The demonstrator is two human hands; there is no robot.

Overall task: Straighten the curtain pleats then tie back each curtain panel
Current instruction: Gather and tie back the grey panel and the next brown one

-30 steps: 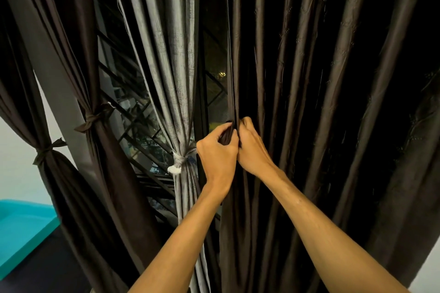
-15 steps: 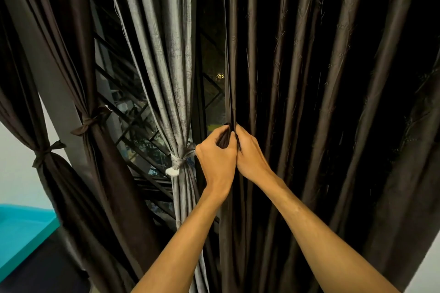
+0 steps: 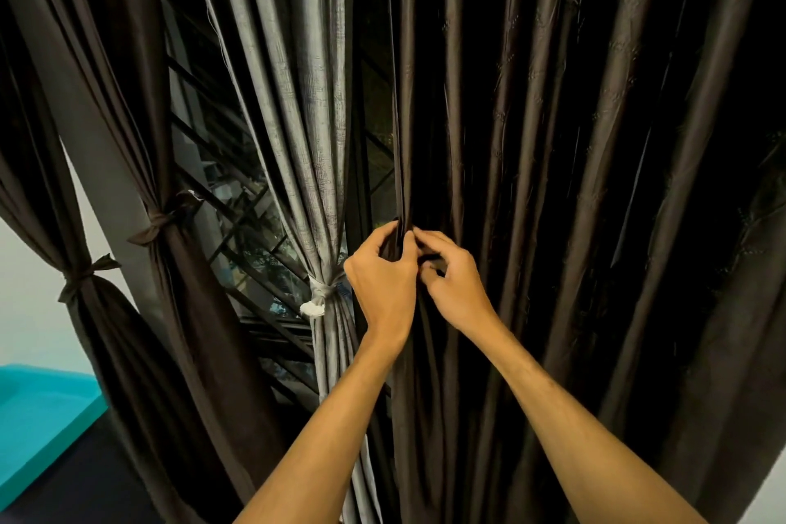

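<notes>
Fingers (image 3: 385, 236) of both hands pinching dark curtain (image 3: 553, 140) edge between them

Dim indoor light falls from the camera's side onto the dark brown pleated curtain (image 3: 553, 183), catching its ridges with a soft sheen while the folds between them sink to near black. Left of that curtain, the silver-grey tied panel (image 3: 297, 119) reads brightest. Wide-angle distortion splays the pleats outward toward the edges; focus is fairly sharp throughout.

Four curtain panels (image 3: 553, 183), three ties (image 3: 321, 294), two hands (image 3: 385, 281).
</notes>
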